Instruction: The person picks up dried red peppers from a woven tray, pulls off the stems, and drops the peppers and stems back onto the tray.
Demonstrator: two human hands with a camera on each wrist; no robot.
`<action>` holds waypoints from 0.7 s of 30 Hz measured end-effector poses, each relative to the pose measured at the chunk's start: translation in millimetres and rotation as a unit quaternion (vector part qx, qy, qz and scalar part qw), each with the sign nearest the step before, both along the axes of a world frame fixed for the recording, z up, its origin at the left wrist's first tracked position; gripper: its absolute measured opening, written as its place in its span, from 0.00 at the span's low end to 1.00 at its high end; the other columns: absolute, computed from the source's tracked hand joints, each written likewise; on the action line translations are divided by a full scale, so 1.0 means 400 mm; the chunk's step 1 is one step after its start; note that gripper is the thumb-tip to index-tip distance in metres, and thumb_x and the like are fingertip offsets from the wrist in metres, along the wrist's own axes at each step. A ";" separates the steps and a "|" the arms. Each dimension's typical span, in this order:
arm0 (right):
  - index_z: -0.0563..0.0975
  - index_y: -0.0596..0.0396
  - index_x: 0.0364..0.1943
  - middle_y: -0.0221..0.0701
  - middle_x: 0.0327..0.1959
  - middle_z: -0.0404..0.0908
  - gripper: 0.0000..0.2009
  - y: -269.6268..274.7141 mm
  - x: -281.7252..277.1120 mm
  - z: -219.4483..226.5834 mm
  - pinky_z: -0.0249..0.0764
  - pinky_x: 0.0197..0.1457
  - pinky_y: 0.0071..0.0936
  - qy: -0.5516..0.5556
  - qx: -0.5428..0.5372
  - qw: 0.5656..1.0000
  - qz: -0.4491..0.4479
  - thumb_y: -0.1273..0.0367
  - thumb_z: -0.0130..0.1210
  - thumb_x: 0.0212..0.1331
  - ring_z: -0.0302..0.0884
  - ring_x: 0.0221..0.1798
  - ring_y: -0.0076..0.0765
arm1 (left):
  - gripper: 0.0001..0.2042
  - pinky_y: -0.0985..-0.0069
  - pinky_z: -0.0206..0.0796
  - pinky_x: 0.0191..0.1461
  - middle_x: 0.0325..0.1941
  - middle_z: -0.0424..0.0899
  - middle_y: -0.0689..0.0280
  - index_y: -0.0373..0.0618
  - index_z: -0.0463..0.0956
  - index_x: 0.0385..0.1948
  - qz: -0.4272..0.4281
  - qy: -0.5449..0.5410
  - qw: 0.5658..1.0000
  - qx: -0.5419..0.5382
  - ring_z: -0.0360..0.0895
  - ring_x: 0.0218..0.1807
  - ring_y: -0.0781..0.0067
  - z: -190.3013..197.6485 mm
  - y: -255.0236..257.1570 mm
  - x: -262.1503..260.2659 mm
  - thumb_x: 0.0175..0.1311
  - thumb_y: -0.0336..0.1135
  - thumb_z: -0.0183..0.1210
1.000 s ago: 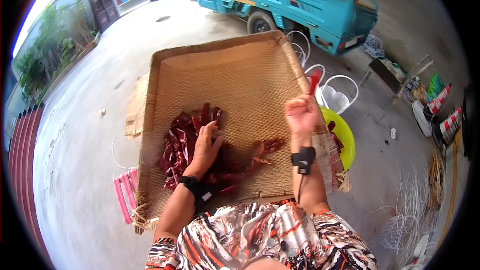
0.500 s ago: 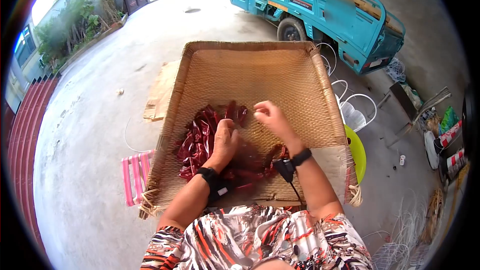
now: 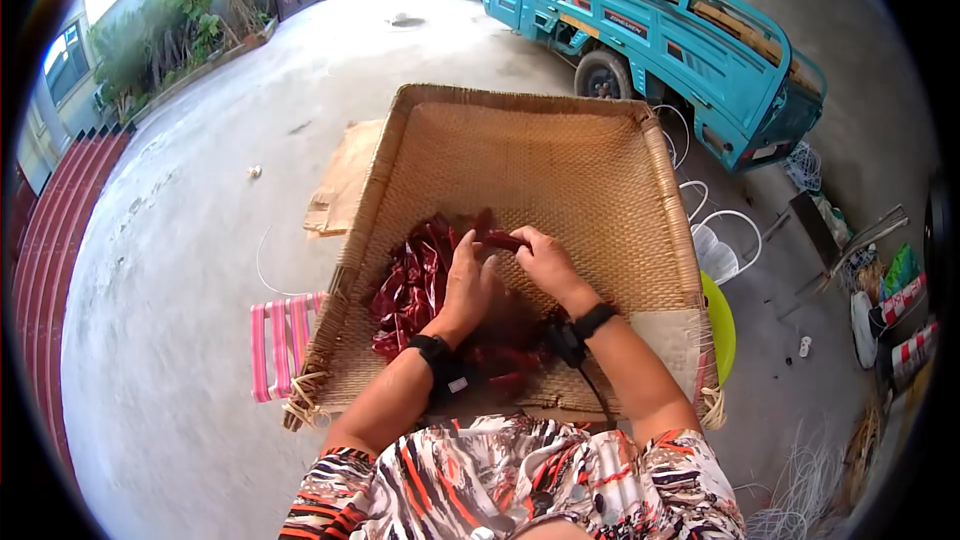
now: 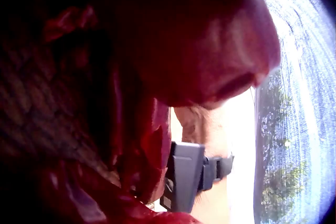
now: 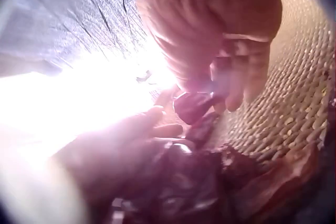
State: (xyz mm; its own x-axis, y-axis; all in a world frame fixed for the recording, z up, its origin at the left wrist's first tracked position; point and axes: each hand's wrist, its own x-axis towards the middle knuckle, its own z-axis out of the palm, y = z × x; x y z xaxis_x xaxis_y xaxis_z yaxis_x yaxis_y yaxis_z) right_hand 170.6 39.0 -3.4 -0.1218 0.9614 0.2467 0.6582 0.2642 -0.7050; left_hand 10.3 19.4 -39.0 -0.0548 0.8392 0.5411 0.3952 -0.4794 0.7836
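Note:
A large woven tray [image 3: 600, 155] lies in front of me with a heap of dried red chilies [image 3: 410, 285] at its near side. My left hand [image 3: 470, 280] rests on the heap with its fingers stretched forward; the left wrist view is filled by its dark palm over red chilies [image 4: 142, 171]. My right hand [image 3: 540, 260] is beside it and pinches one dark red chili [image 3: 500, 238] at the heap's far edge. In the right wrist view the fingertips [image 5: 236, 85] hold that chili [image 5: 193, 106], and the left hand's fingers [image 5: 152, 129] lie just below it.
A yellow-green basin [image 3: 720, 325] sits under the tray's right edge. White wire frames [image 3: 715, 230] and a teal truck [image 3: 690, 40] stand beyond it. A pink striped stool [image 3: 275, 345] and cardboard [image 3: 345, 180] lie at the tray's left, on concrete ground.
My right hand came down from the tray's right edge, where it held a chili up, back to the heap and took hold of another chili. The left hand stayed on the heap.

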 end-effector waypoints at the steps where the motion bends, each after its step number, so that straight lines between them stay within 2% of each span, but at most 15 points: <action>1: 0.77 0.58 0.44 0.41 0.34 0.82 0.12 -0.010 0.008 0.005 0.75 0.45 0.36 0.038 -0.009 0.998 0.045 0.73 0.48 0.56 0.81 0.40 0.40 | 0.11 0.72 0.70 0.45 0.41 0.77 0.56 0.38 0.68 0.49 -0.013 -0.003 1.000 -0.005 0.76 0.40 0.66 -0.010 0.007 0.000 0.67 0.28 0.54; 2: 0.76 0.58 0.48 0.36 0.37 0.83 0.14 -0.023 0.013 0.011 0.74 0.46 0.29 0.058 -0.032 0.994 0.087 0.74 0.47 0.57 0.80 0.41 0.31 | 0.10 0.73 0.71 0.44 0.40 0.78 0.57 0.39 0.69 0.49 -0.026 -0.006 1.000 -0.010 0.76 0.40 0.68 -0.021 0.015 -0.006 0.68 0.28 0.53; 3: 0.76 0.58 0.48 0.35 0.39 0.83 0.15 -0.035 0.019 0.017 0.74 0.47 0.28 0.107 -0.086 0.987 0.087 0.74 0.46 0.58 0.79 0.42 0.30 | 0.09 0.74 0.71 0.44 0.40 0.78 0.57 0.39 0.69 0.48 -0.039 -0.007 0.999 -0.015 0.76 0.39 0.69 -0.013 0.014 -0.012 0.69 0.28 0.52; 4: 0.76 0.57 0.49 0.33 0.41 0.82 0.15 -0.044 0.027 0.024 0.75 0.48 0.27 0.156 -0.138 0.974 0.087 0.75 0.45 0.59 0.79 0.43 0.29 | 0.07 0.77 0.71 0.42 0.37 0.79 0.60 0.40 0.70 0.47 -0.089 -0.067 0.990 -0.091 0.77 0.37 0.72 -0.004 0.010 -0.019 0.70 0.27 0.50; 5: 0.76 0.57 0.50 0.32 0.42 0.82 0.15 -0.049 0.034 0.028 0.75 0.49 0.25 0.205 -0.189 0.956 0.087 0.76 0.44 0.59 0.79 0.44 0.27 | 0.06 0.77 0.71 0.42 0.35 0.79 0.61 0.40 0.70 0.46 -0.096 -0.062 0.988 -0.101 0.77 0.37 0.73 0.006 0.003 -0.020 0.71 0.27 0.50; 7: 0.75 0.58 0.50 0.30 0.44 0.82 0.15 -0.059 0.047 0.018 0.76 0.49 0.24 0.284 -0.216 0.925 0.131 0.76 0.42 0.62 0.79 0.44 0.25 | 0.05 0.77 0.71 0.41 0.32 0.79 0.63 0.40 0.71 0.44 -0.114 -0.049 0.985 -0.120 0.77 0.37 0.74 0.030 -0.005 -0.022 0.71 0.27 0.49; 8: 0.75 0.58 0.51 0.29 0.45 0.81 0.15 -0.063 0.050 0.015 0.76 0.50 0.23 0.324 -0.229 0.906 0.151 0.76 0.42 0.63 0.79 0.44 0.24 | 0.05 0.77 0.72 0.42 0.37 0.78 0.61 0.39 0.71 0.43 -0.094 -0.020 0.992 -0.077 0.78 0.37 0.72 0.023 0.001 -0.021 0.70 0.26 0.51; 11: 0.73 0.59 0.53 0.30 0.44 0.82 0.14 -0.106 0.040 0.053 0.78 0.47 0.22 0.348 -0.241 0.895 0.140 0.75 0.42 0.66 0.80 0.41 0.23 | 0.07 0.75 0.73 0.43 0.50 0.76 0.55 0.38 0.72 0.42 -0.037 0.067 0.996 0.048 0.79 0.36 0.67 -0.025 0.020 -0.016 0.65 0.25 0.56; 12: 0.73 0.58 0.53 0.30 0.44 0.82 0.14 -0.113 0.047 0.061 0.78 0.46 0.22 0.387 -0.239 0.885 0.103 0.74 0.42 0.67 0.80 0.41 0.23 | 0.11 0.73 0.74 0.45 0.59 0.69 0.49 0.36 0.72 0.46 -0.028 0.060 0.997 0.048 0.79 0.39 0.63 0.004 0.006 -0.020 0.61 0.23 0.56; 14: 0.72 0.56 0.54 0.31 0.44 0.83 0.14 -0.123 0.084 0.070 0.78 0.44 0.22 0.461 -0.234 0.855 0.032 0.73 0.42 0.68 0.81 0.41 0.23 | 0.14 0.72 0.73 0.48 0.59 0.68 0.46 0.34 0.71 0.49 -0.021 0.037 0.999 0.005 0.79 0.43 0.61 -0.007 0.011 -0.013 0.61 0.22 0.56; 15: 0.71 0.55 0.55 0.32 0.44 0.83 0.14 -0.115 0.116 0.052 0.80 0.40 0.22 0.540 -0.200 0.817 0.027 0.73 0.43 0.67 0.82 0.38 0.24 | 0.16 0.72 0.73 0.49 0.59 0.68 0.45 0.33 0.71 0.51 -0.017 0.026 0.999 -0.018 0.78 0.45 0.60 -0.019 0.015 -0.013 0.60 0.22 0.55; 16: 0.72 0.56 0.54 0.33 0.44 0.83 0.13 -0.122 0.142 0.068 0.80 0.38 0.23 0.605 -0.187 0.774 -0.001 0.74 0.44 0.66 0.81 0.38 0.25 | 0.20 0.70 0.73 0.52 0.62 0.65 0.41 0.30 0.69 0.54 -0.008 0.097 0.995 -0.020 0.77 0.50 0.56 -0.030 0.023 -0.018 0.58 0.22 0.55; 19: 0.73 0.58 0.52 0.33 0.43 0.83 0.13 -0.144 0.240 0.083 0.80 0.38 0.26 0.755 -0.091 0.647 -0.053 0.75 0.46 0.64 0.81 0.38 0.27 | 0.21 0.65 0.72 0.54 0.65 0.63 0.41 0.30 0.70 0.53 0.041 0.128 0.990 -0.041 0.77 0.52 0.48 -0.035 0.019 -0.013 0.57 0.26 0.57; 21: 0.75 0.58 0.49 0.34 0.43 0.83 0.12 -0.157 0.321 0.069 0.78 0.39 0.26 0.834 -0.010 0.551 -0.033 0.76 0.47 0.63 0.81 0.38 0.29 | 0.21 0.62 0.72 0.56 0.66 0.62 0.41 0.32 0.71 0.53 0.034 0.173 0.979 -0.104 0.75 0.54 0.44 -0.010 0.014 -0.017 0.57 0.29 0.58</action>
State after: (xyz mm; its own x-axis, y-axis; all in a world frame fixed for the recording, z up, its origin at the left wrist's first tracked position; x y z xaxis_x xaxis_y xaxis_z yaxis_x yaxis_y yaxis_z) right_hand 298.8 -23.8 24.2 0.2940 0.9546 -0.0483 -0.9013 0.2600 -0.3464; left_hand 3.4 25.1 -43.1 0.0419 0.9340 0.3547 0.6800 -0.2868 0.6748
